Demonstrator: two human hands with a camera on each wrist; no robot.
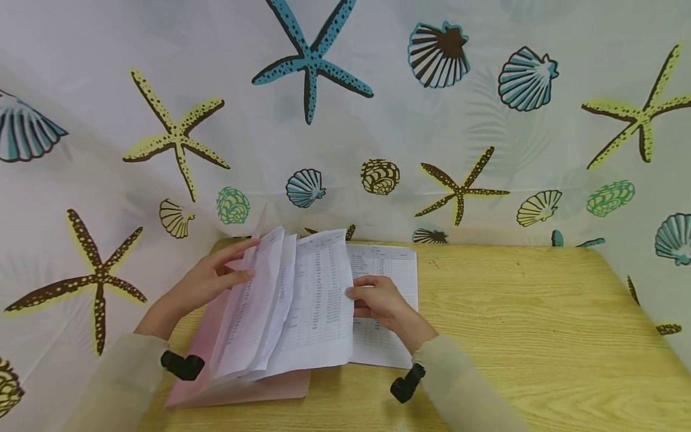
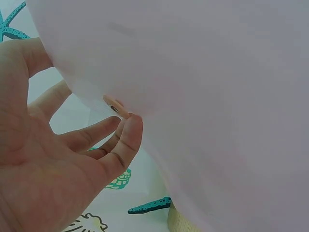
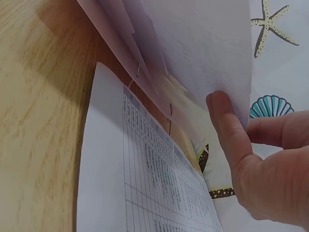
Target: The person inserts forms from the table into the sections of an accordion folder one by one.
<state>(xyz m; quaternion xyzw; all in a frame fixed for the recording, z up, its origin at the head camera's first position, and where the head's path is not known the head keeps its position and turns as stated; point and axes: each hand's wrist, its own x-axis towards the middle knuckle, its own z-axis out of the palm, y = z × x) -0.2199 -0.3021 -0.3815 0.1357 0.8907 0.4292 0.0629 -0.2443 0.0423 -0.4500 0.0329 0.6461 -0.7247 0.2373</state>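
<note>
Printed sheets of paper [image 1: 318, 300] stand half raised over a pink folder [image 1: 259, 393] on the table. My left hand [image 1: 202, 285] holds the left part of the raised sheets, thumb at their near side. In the left wrist view, a broad pale surface [image 2: 212, 96] fills the right, and a small tan piece [image 2: 115, 105] of unclear kind shows by the fingertips. At the front sheet's right edge, my right hand [image 1: 385, 303] pinches the paper between thumb and fingers. Another printed sheet [image 1: 399, 282] lies flat beneath that hand. Two staple-like fasteners [image 3: 138, 68] show along the edge of the papers.
The wooden table [image 1: 513, 312] extends to the right of the papers. A white curtain [image 1: 367, 132] with starfish and shells hangs behind and at both sides. Small black devices [image 1: 183, 365] are strapped at both wrists.
</note>
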